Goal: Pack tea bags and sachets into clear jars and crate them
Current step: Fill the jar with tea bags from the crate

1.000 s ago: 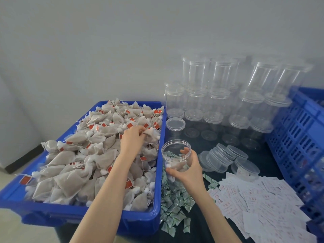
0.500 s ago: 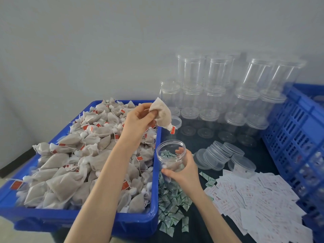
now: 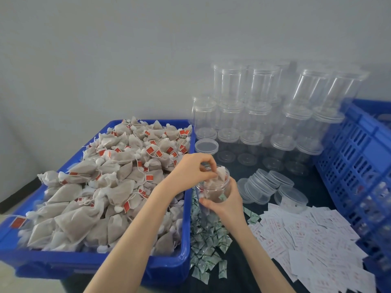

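Out to the left of both hands sat a blue tub heaped with tea bags, their red tags and strings tangled through the pile. The left hand reached across the tub's near corner with its fingers pinched together on one tea bag, which it pressed down through the mouth of a clear jar. The right hand was wrapped around that jar from below and behind, holding it just above a scatter of green sachets on the dark surface; one sachet seemed to lie against the jar wall inside. To do this step well, the bag probably wanted pushing in corner first with its string and tag tucked below the rim, so nothing would catch a lid later, while the right hand kept the jar steady and upright. Just beyond the right hand lay a row of loose lids, behind them stacked empty jars, and nearer the body a spread of white paper packets. Furthest right stood a blue crate. How many bags were already in the jar could not be counted through the fingers and the glare. The crate's contents were blurred and its far side was cut off, the print on the packets was unreadable, and the stacked jars melted into one another.
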Demonstrator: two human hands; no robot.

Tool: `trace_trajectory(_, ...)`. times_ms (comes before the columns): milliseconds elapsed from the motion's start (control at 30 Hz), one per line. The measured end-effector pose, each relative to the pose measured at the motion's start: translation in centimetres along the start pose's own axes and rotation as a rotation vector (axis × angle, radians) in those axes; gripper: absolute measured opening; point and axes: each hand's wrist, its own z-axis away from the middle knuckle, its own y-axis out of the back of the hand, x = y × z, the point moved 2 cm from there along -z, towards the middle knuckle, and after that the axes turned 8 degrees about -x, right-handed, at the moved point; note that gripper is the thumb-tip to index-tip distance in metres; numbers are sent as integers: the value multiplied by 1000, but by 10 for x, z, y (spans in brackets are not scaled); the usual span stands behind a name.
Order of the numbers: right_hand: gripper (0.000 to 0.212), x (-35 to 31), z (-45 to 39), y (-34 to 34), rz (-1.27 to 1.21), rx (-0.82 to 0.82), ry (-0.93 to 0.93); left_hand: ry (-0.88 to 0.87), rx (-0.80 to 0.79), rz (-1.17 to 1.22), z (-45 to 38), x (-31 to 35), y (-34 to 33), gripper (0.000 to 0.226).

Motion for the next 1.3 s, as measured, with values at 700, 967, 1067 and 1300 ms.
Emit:
trace_trajectory(700, 87, 1, 4, 10, 62, 7, -57, 664, -118, -651, 8, -73, 19, 30)
trace_trajectory(967, 85, 0, 7, 9, 63, 21, -51, 602, -252, -916, -1, -91, -12, 33)
trace_trajectory(1067, 84, 0, 7, 8, 55, 24, -43, 592, -222, -951, -3, -92, -14, 28)
trace_trajectory(1300, 82, 0, 8, 6, 56, 18, -20, 577, -66, -818, -2, -88, -3, 26)
